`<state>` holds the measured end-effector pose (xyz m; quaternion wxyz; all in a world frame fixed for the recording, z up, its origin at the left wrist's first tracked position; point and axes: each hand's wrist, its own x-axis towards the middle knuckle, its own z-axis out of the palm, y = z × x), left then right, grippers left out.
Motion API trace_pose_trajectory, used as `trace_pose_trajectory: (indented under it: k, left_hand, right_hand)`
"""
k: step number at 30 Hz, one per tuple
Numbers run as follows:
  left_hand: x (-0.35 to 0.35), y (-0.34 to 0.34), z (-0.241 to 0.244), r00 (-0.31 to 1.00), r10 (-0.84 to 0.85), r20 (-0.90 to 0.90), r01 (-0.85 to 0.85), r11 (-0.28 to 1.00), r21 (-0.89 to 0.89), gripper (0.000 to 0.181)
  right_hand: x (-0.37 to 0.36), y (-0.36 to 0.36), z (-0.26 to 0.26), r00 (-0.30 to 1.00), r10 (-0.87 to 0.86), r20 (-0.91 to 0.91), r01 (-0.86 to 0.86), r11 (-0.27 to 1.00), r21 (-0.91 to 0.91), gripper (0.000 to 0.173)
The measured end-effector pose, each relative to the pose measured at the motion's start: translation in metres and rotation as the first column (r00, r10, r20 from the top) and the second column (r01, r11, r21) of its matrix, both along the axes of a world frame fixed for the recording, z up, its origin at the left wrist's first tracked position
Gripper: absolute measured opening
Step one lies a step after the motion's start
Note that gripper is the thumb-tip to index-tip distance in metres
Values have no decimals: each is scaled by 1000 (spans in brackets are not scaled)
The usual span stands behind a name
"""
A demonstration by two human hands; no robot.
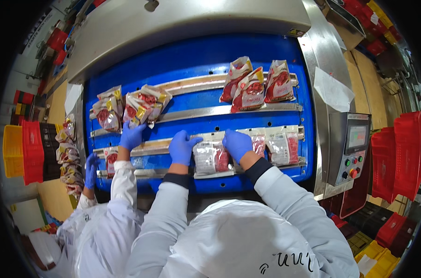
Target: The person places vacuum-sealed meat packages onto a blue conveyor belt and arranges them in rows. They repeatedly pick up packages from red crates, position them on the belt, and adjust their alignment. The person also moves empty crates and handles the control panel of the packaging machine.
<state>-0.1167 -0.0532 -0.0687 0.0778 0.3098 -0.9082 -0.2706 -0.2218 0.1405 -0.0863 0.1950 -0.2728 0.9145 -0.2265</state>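
Observation:
My gloved left hand (182,146) is at the upper left corner of a clear-faced plastic pouch of red meat (212,158), thumb and fingers pinched at its top edge. At the pouch's upper right corner is my gloved right hand (237,145), its fingertips partly hidden. The pouch lies across the front metal sealing bars of a blue machine bed (182,121). To the right, another meat pouch (283,146) lies flat on the same bars, with one more partly behind my right hand. Three filled pouches (248,90) rest on the rear bars.
At left, a co-worker's gloved hands (131,137) handle pouches (147,102) near the rear bars. A steel lid (196,15) spans the far side. The control panel (351,149) stands at right. Red crates (398,156) stand beyond it; more pouches (69,156) lie far left.

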Motion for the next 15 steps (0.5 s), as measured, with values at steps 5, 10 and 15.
trace_pose_trajectory:
  k: [5, 10, 15]
  left_hand:
    - [-1, -5, 14, 770, -612, -182, 610, 789, -74, 42]
    - [6, 14, 22, 588, -788, 182, 809, 565, -162, 68]
    - [-5, 12, 9, 551, -796, 249, 834, 520, -185, 65]
  right_hand:
    - [-24, 7, 48, 1000, -5, 2, 5, 999, 46, 28]
    - [-80, 1, 86, 908, -405, -107, 341, 863, -374, 63]
    - [-139, -8, 51, 926, -375, -46, 330, 862, -384, 48]
